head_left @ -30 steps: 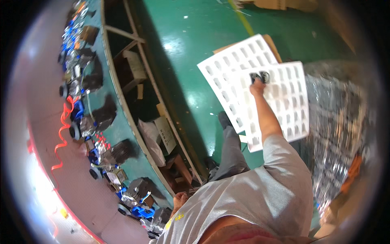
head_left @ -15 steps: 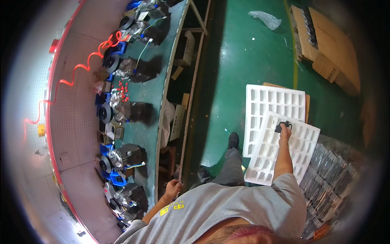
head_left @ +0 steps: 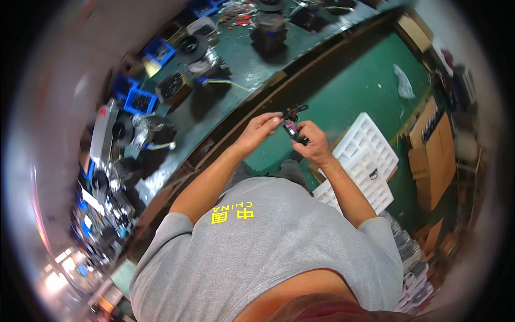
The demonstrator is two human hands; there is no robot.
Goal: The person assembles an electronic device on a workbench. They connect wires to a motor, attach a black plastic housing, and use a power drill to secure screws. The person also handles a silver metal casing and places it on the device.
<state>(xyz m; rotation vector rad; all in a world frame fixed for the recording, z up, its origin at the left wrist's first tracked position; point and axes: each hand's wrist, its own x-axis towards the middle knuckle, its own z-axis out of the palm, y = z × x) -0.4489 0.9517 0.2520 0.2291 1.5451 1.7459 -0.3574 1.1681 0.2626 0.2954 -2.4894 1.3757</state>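
My right hand (head_left: pixel 315 144) is closed around a small black device with a cable (head_left: pixel 291 129), held in front of my body above the gap beside the bench. A dark loop of cable sticks up from its far end. My left hand (head_left: pixel 260 131) is just to the left, fingers stretched toward the device, their tips very near it; whether they touch I cannot tell. White foam trays (head_left: pixel 367 140) with rows of pockets lie overlapping to the right, partly behind my right forearm. Another small black part (head_left: pixel 374 174) rests on the nearer tray.
A green-topped bench (head_left: pixel 236 53) runs along the left, carrying blue bins (head_left: pixel 160 51), motor-like units with wires, and an open box of dark parts (head_left: pixel 173 87). Cardboard (head_left: pixel 435 155) and a clear plastic bag (head_left: pixel 403 81) lie on the green floor at right. Plastic-wrapped stacks (head_left: pixel 410 263) stand lower right.
My right hand has come away from the foam tray and now holds the black device before me. My left hand has left the bench edge and come up beside it. The view has turned left.
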